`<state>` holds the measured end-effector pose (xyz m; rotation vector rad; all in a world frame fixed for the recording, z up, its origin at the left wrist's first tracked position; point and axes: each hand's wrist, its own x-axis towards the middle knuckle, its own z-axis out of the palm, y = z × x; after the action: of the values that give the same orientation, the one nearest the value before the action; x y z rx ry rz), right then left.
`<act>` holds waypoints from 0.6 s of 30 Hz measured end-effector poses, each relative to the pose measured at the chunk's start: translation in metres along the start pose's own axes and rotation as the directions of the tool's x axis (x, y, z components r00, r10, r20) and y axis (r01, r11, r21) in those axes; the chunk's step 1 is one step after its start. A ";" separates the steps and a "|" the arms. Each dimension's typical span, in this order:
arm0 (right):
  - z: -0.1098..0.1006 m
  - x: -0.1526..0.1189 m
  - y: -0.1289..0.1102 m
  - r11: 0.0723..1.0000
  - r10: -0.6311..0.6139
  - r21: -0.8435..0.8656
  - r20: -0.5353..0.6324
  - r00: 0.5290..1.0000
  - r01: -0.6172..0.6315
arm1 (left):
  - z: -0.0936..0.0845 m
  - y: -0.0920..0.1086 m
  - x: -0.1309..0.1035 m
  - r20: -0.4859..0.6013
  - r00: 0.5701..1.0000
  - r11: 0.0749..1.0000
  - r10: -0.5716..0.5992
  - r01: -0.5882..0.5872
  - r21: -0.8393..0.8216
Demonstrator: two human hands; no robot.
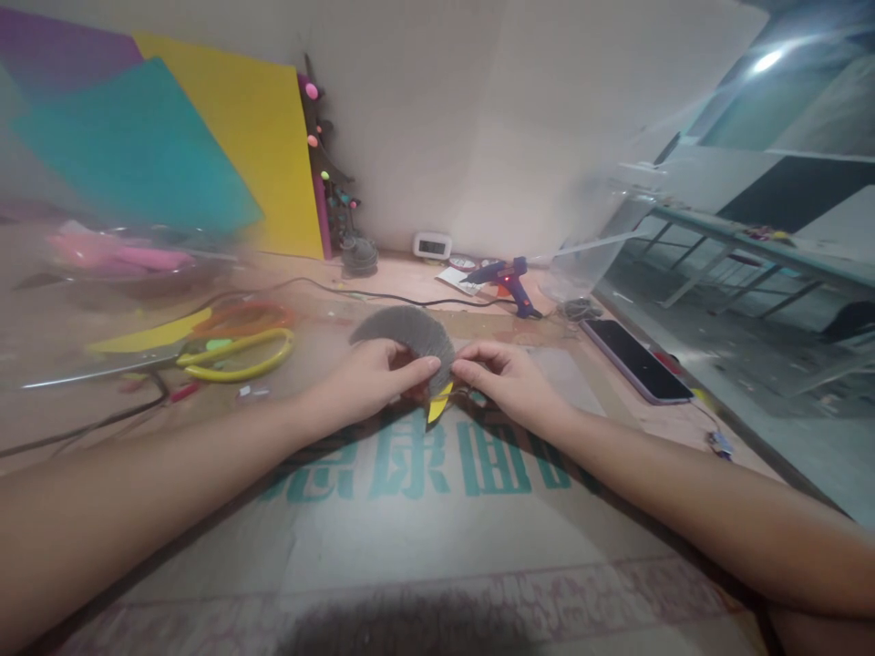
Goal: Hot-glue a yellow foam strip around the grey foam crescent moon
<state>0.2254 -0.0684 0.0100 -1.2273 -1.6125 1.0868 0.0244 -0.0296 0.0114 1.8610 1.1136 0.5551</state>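
A grey crescent-shaped piece point(410, 330) with a fine ribbed surface is held up over the table, its broad curve to the left and its tip pointing down. My left hand point(373, 378) is closed on it, with the thumb lying across its face. At the crescent's right edge, the thumb and fingers of my right hand point(499, 375) are pinched together. Whether they grip the crescent itself or some small part at its edge cannot be made out. A small yellow piece point(439, 404) shows at the lower tip, between both hands.
Scissors with yellow handles point(239, 357) lie left. A blue glue gun point(509, 281) with a lit red light stands at the back near a small white clock point(432, 245). A phone point(635, 360) rests by the right edge. Coloured sheets point(239, 146) lean behind; a cable crosses the table.
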 end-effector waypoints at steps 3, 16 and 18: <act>0.000 0.000 -0.001 0.999 -0.010 -0.048 0.000 1.000 0.010 | -0.001 0.002 0.000 0.041 0.999 1.000 0.018 -0.019 0.010; 0.000 -0.003 0.002 0.999 -0.051 0.004 0.070 0.996 0.051 | 0.002 -0.015 0.005 0.213 0.976 0.999 0.047 -0.046 -0.012; 0.000 -0.003 0.003 0.999 -0.053 0.007 0.080 0.995 0.052 | 0.003 -0.015 0.004 0.219 0.973 0.997 0.076 -0.080 0.007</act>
<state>0.2266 -0.0713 0.0070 -1.1450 -1.6925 1.1184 0.0215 -0.0238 -0.0027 1.9336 0.9050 0.3757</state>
